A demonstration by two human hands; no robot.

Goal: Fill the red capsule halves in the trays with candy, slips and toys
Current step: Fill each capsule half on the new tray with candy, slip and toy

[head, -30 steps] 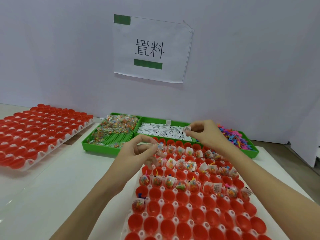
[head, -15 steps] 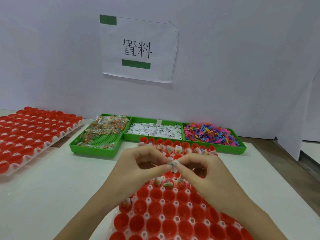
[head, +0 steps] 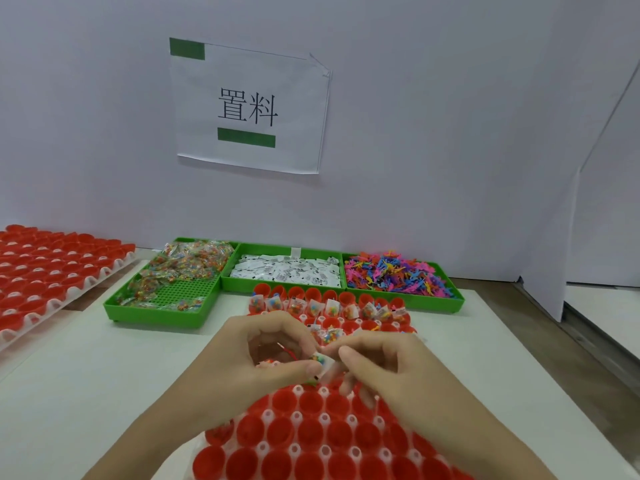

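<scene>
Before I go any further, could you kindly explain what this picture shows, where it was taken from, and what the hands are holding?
There is no machine here: a person works with bare hands, and the picture comes from a camera worn on their head, looking forward and down. The left hand and right hand meet over a white tray of red capsule halves; together they pinch a small candy packet. The far rows already hold packets and slips. Behind the tray stand three green bins: candy packets, white paper slips and colourful plastic toys. A second tray of red halves lies at the left. A paper sign hangs on the wall.
</scene>
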